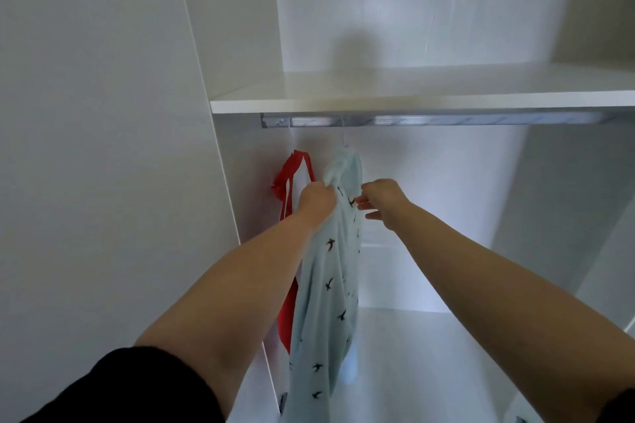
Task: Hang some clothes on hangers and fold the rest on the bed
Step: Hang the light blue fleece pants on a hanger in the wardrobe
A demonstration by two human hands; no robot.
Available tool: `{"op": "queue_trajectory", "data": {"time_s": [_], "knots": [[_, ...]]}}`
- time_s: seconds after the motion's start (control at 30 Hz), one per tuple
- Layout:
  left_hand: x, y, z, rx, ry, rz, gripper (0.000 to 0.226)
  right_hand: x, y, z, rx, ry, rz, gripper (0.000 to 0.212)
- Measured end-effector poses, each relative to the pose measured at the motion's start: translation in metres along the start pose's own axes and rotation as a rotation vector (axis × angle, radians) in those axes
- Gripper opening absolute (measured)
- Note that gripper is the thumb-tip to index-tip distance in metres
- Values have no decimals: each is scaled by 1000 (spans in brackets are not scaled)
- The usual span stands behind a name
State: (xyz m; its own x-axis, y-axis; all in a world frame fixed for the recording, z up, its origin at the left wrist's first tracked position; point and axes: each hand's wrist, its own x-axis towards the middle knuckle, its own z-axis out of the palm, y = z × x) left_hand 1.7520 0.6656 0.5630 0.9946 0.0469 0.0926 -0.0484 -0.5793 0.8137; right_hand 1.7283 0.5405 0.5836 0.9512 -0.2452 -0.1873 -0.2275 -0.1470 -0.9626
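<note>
Head view, looking up into a white wardrobe (pixel 103 148).

Fixtures: white flat shelf (pixel 412 98) spans the compartment; a silver metal rail (pixel 446 120) runs directly beneath its front edge.

Task item: pale blue fabric garment with small black bird print (pixel 330 285) hangs below the rail towards its left end, draping down past the bottom of the view. A thin hanger hook (pixel 343 138) rises from its bunched top to the rail; the hook is faint and its seating on the rail cannot be told.

Left hand (pixel 316 197): fingers curled tight, gripping a bunch of the pale blue fabric near the garment's top, on its left side.

Right hand (pixel 381 197): loosely open, fingers (pixel 365 207) stretched toward the garment's right edge. Tips at or just beside the fabric; contact cannot be told.

Other: red strappy garment (pixel 287 182) hangs just left of the blue one, close to the wardrobe's side panel, partly behind the left forearm. Black sleeve (pixel 137 388) at lower left.
</note>
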Motion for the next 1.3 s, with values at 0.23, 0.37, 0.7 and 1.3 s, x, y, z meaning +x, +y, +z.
{"op": "queue_trajectory", "data": {"time_s": [0.23,0.37,0.7,1.3], "knots": [[51,-25,17,-55,0,-12,36,37,3,11,31,95,-87,12],[53,-47,35,-33,72,40,31,51,16,9,44,154,-109,24],[92,-33,36,-34,-17,-95,37,73,31,16,29,185,-34,29],[35,-29,48,198,113,256,48,50,45,-27,-215,244,-214,32]]}}
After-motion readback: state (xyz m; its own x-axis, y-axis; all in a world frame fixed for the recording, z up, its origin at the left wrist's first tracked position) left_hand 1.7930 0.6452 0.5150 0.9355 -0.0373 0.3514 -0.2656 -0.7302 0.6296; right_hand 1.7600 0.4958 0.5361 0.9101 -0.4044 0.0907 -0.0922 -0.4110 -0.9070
